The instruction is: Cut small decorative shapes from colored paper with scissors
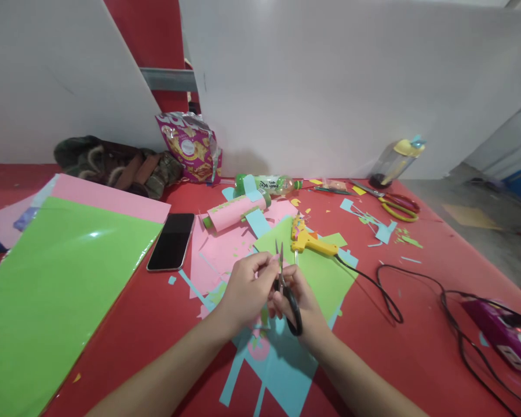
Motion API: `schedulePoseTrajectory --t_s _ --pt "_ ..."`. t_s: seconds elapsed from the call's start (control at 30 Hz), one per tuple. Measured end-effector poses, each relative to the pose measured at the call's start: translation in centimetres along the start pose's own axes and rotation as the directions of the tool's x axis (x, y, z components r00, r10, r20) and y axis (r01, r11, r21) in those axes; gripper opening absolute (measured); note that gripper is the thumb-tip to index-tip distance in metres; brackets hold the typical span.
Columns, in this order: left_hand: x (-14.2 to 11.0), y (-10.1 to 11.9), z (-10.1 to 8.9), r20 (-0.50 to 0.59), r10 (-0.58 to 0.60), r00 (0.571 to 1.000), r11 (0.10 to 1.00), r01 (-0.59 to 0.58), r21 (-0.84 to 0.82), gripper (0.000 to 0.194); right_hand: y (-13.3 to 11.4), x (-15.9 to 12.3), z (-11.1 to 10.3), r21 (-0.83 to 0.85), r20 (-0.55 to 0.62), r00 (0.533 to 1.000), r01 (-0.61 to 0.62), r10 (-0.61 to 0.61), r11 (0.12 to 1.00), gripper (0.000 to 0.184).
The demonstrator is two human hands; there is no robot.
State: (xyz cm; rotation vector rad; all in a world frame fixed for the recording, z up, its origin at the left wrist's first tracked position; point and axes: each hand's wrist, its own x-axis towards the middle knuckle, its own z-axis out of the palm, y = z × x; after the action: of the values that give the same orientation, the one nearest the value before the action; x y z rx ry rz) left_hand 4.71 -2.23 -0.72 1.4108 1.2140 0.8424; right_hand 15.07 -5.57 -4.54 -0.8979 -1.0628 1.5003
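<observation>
My right hand (306, 304) is closed around the black handles of small scissors (294, 313), whose blades point away from me, tips slightly apart. Right beside the blades, the fingers of my left hand (249, 284) pinch what looks like a small piece of pink paper (276, 258), mostly hidden by the fingertips. Both hands are over a pile of cut light-blue paper (286, 370) and a green sheet (325, 278). Just beyond them lies a yellow hot glue gun (314, 243) with a clear glue stick. A pink-wrapped roll (234, 213) rests on pink paper farther left.
On the red table (416, 347) are a black phone (172, 242), a packet of green sheets (69, 278), a green bottle (269, 185) and yellow-and-red-handled scissors (399, 207). A snack bag (190, 147) and tumbler (394, 165) stand at the back. A cord runs to a purple power strip (506, 336).
</observation>
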Motion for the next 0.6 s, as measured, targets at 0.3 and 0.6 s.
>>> schedulePoseTrajectory --t_s 0.3,0.6 --pt "0.11 0.02 0.03 0.007 0.009 1.0 1.0 -0.009 -0.002 0.03 0.24 0.02 0.0 0.006 -0.03 1.0 -0.007 0.007 1.0 0.034" --pt "0.08 0.09 0.03 0.018 0.013 1.0 0.998 -0.012 -0.061 0.03 0.31 -0.02 -0.07 0.031 -0.052 0.998 -0.035 0.036 0.999 0.036"
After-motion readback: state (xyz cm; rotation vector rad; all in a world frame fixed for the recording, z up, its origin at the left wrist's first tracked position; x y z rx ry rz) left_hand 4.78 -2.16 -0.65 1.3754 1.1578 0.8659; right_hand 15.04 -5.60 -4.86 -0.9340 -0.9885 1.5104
